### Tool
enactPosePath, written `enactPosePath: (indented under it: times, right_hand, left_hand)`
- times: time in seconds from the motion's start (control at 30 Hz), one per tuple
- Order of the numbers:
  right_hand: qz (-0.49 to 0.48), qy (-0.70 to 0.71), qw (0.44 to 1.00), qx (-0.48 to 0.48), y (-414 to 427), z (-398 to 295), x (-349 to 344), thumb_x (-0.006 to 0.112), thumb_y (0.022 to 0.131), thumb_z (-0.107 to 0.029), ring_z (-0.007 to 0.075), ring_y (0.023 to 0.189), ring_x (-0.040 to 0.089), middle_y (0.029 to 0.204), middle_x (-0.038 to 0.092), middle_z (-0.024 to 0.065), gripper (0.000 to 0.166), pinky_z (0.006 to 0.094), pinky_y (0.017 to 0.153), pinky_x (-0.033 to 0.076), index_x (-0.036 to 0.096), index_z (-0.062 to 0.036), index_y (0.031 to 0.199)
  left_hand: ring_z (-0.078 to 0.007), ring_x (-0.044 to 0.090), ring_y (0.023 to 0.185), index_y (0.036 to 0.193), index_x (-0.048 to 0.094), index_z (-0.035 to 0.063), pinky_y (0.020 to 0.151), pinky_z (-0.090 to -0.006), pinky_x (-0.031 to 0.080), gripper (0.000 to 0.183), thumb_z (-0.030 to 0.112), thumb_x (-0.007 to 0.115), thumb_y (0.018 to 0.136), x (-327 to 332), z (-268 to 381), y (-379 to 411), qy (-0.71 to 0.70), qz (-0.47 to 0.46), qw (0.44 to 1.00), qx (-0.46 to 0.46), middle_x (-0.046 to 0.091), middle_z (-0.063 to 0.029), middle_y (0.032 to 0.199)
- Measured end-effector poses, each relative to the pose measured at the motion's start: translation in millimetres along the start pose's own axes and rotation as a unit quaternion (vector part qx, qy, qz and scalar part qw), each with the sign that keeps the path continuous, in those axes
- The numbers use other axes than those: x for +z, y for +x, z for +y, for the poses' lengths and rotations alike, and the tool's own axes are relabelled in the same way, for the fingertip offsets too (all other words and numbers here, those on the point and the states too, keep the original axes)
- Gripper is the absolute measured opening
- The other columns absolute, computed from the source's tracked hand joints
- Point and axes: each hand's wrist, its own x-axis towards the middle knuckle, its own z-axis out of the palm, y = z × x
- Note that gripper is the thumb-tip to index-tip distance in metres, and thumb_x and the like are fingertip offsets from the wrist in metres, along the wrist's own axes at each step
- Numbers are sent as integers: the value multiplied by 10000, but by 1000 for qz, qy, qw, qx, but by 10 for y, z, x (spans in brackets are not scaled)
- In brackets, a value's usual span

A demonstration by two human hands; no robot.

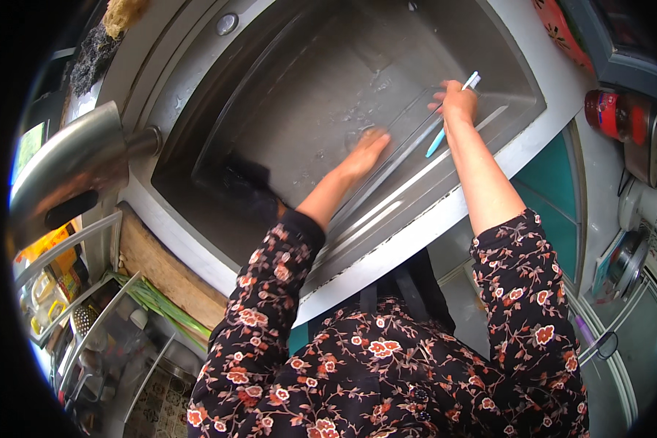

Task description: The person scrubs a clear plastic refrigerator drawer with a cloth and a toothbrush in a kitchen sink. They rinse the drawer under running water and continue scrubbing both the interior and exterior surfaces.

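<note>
My right hand [460, 105] grips a toothbrush [436, 143] with a light-blue handle; its white bristle head points away from me. Beneath that hand runs the straight edge of what looks like a clear panel [410, 143], slanting across the near side of the stainless steel sink [284, 126]. Whether the right fingers also touch the panel cannot be made out. My left hand [368, 150] is blurred, low over the sink with its fingers stretched forward, and nothing shows in it. Wet patches and ripples glisten on the metal around its fingertips.
A large steel faucet [71, 169] juts in at the left. Below it stand a wooden cutting board [167, 263], green onions [167, 309] and a rack of utensils [87, 339]. Right of the sink are a red-labelled jar [607, 115] and a wire rack [618, 356].
</note>
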Motion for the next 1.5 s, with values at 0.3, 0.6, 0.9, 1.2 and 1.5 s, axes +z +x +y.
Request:
enactPosePath:
  times: [0.3,0.6,0.9,1.2,1.5]
  right_hand:
    - [-11,-7,999,-31,86,63,40,449,802,-209,190,492,604,672,628,99,288,299,499,476,619,5,892]
    - [-28,-11,999,-19,104,49,24,454,809,-205,192,495,614,726,628,117,310,291,462,458,620,10,958]
    - [-50,-81,994,-47,16,-47,23,431,800,-193,177,545,618,764,647,97,311,308,607,475,630,-26,971]
    - [-29,-78,996,-41,204,11,39,466,781,-212,180,507,601,659,629,83,292,313,581,470,646,-28,919]
    - [-51,-119,990,-56,163,53,98,487,771,-251,193,596,612,674,638,92,301,328,607,473,669,-45,893]
  left_hand:
    - [-266,346,1247,1249,429,-13,1043,-357,244,507,378,335,940,191,422,1023,-5,-19,986,166,407,-159,1326]
    - [-284,207,1340,1316,353,-37,1098,-343,153,609,444,282,950,-560,-671,-1065,138,-82,987,2,276,-184,1419]
    - [-375,191,1329,1338,342,-16,1066,-513,56,759,538,384,821,-1333,20,-1665,747,-99,626,-201,289,-231,1400]
    - [-451,265,1264,1247,452,-53,1032,-547,150,691,493,416,824,-703,-631,-1491,779,-99,583,-207,302,-322,1345]
    - [-279,316,1276,1244,501,111,1060,-433,170,602,525,428,812,-1654,-82,-1657,731,-162,650,-134,428,-126,1327]
